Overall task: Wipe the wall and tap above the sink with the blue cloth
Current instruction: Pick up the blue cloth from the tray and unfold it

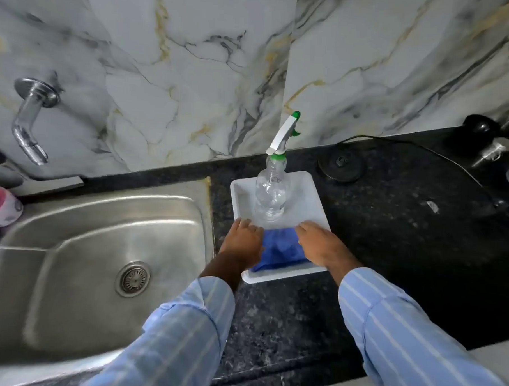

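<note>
The tap point(30, 119) juts from the marble wall point(171, 72) above the steel sink point(70, 243). Right of the sink, a white tray point(308, 192) on the black counter point(405, 243) holds a spray bottle point(272, 190) and the blue cloth point(283, 251). The left hand point(242, 240) and right hand point(318, 243) lie flat with fingers extended on the cloth's two sides, gripping nothing.

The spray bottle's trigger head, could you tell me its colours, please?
White with green nozzle, trigger and collar; seen in the head view.
</note>
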Action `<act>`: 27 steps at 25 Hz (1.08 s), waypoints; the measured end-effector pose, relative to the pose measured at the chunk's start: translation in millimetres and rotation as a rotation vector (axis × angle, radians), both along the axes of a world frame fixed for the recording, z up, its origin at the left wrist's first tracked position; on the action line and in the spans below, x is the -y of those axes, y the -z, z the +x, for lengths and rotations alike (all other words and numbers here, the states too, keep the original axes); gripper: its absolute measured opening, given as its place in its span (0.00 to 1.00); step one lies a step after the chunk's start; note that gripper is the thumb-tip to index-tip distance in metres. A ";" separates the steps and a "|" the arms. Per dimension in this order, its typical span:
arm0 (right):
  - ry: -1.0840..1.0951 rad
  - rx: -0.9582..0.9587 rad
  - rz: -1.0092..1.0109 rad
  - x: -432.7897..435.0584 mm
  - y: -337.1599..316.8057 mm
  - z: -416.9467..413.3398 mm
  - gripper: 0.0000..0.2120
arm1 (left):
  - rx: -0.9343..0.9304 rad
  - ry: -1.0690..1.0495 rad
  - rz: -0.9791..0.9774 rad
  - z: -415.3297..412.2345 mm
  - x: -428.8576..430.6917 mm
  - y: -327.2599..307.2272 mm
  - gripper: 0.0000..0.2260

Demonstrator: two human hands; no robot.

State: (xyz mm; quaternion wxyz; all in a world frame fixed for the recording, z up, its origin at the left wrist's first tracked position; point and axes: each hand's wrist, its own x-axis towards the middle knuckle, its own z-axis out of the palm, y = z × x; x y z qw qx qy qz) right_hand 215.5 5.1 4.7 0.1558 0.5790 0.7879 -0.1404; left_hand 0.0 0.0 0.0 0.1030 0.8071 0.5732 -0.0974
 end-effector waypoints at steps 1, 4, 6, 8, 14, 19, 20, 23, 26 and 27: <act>-0.033 0.053 0.036 -1.4 5.7 -0.3 0.20 | -0.072 0.019 0.014 4.3 -1.1 4.2 0.21; -0.041 0.065 0.127 -2.9 16.5 -1.9 0.22 | -0.137 0.001 0.088 10.9 -2.6 12.4 0.15; -0.037 0.113 0.133 -5.7 13.8 -5.8 0.18 | -0.118 -0.003 0.133 15.0 -4.1 11.3 0.12; -0.013 0.137 0.090 -8.6 1.8 -7.6 0.14 | -0.032 -0.023 0.125 15.9 -4.8 7.3 0.11; 0.042 0.090 -0.109 -25.0 -54.4 -5.9 0.13 | 0.453 -0.179 -0.157 3.1 -6.0 -42.7 0.09; -0.039 0.020 -0.040 -39.9 -120.8 -25.1 0.13 | 0.552 -0.249 -0.011 -27.7 -9.4 -103.7 0.07; -0.056 -0.008 -0.024 -43.3 -134.3 -31.9 0.13 | 0.567 -0.259 0.022 -37.0 -10.0 -117.3 0.07; -0.071 -0.132 0.007 -52.1 -171.7 -55.5 0.10 | 0.628 -0.337 0.121 -72.3 -6.9 -156.3 0.09; -0.059 -0.295 0.061 -60.4 -204.3 -85.3 0.04 | 0.701 -0.437 0.236 -114.7 -0.8 -187.3 0.09; -0.051 -0.355 0.075 -62.0 -213.6 -97.9 0.05 | 0.728 -0.472 0.281 -129.1 1.1 -196.5 0.09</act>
